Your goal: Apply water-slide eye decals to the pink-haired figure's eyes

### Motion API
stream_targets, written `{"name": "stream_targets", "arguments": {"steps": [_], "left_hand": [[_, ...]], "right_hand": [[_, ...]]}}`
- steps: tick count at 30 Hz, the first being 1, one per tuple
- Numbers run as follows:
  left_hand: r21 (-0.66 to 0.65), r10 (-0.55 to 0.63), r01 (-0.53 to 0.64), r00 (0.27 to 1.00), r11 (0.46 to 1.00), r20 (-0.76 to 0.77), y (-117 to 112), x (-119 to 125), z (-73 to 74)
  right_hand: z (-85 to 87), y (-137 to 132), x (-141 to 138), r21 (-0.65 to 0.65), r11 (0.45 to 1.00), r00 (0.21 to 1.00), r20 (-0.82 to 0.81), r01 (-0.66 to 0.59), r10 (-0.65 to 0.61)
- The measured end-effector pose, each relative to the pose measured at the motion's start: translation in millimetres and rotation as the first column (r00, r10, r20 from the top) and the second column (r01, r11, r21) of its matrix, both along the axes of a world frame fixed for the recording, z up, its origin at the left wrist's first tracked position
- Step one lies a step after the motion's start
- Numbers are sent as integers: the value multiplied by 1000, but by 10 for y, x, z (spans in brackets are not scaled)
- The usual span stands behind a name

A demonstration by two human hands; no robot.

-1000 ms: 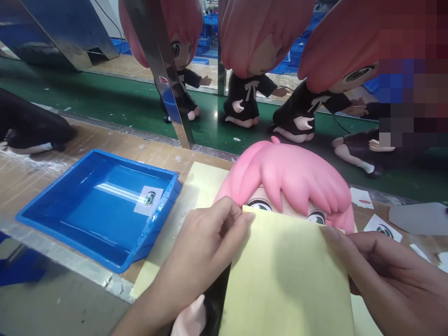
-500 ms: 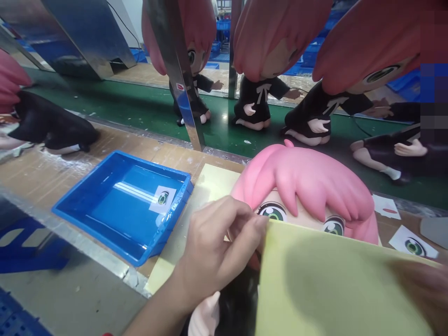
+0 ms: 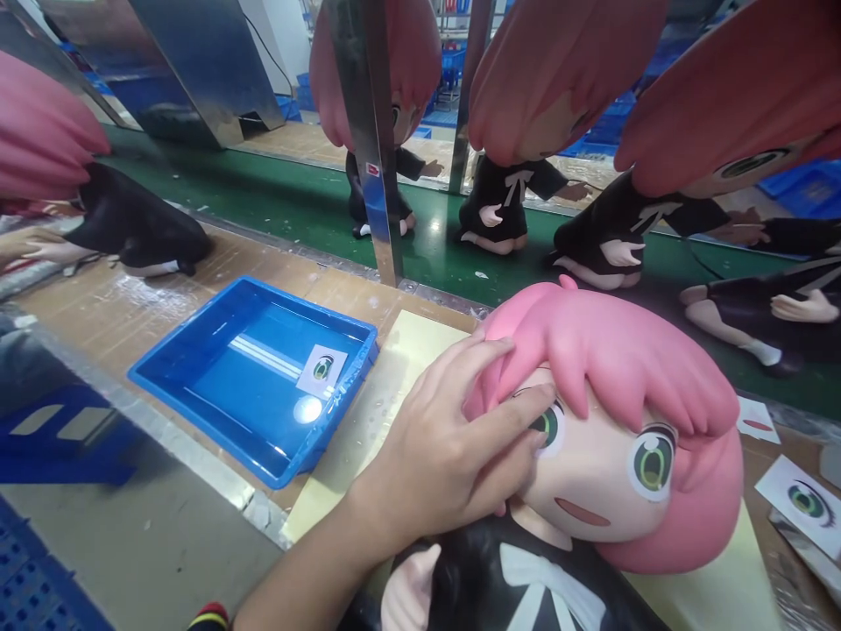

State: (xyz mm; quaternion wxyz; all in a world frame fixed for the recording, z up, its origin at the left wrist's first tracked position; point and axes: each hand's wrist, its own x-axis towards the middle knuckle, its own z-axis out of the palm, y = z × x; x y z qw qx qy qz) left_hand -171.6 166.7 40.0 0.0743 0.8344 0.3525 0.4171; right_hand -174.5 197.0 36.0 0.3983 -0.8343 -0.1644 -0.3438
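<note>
In the head view, a large pink-haired figure [image 3: 631, 350] in a black outfit with a white bow lies on its back, face up. It has green eyes and a small reddish mouth. My left hand [image 3: 453, 447] lies on the side of its head with the fingers apart. One fingertip touches the face at the eye on that side and partly hides it. A pale yellow sheet [image 3: 411, 346] lies under the figure. My right hand is out of view.
Left of the figure stands a blue tray [image 3: 216, 421] of water with an eye decal [image 3: 321, 368] in it. Another eye decal [image 3: 807, 501] lies at right, near a mouth decal [image 3: 757, 422]. Several figures stand on the green belt [image 3: 276, 184] behind a metal post [image 3: 373, 166]. A co-worker's hand [image 3: 23, 245] touches another figure.
The yellow sheet held over the figure's face has gone from view, along with my right hand. The face now shows. My left hand has spread from a pinch onto the head.
</note>
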Motion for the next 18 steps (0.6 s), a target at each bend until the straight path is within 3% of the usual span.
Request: {"name": "stream_targets", "arguments": {"steps": [6, 18], "left_hand": [[-3, -4, 4, 998, 1000, -56, 12, 8, 24], [24, -3, 4, 998, 1000, -59, 23, 9, 33]], "right_hand": [[142, 126, -44, -43, 990, 990, 29, 137, -136], [183, 207, -145, 132, 984, 987, -126, 119, -102]]}}
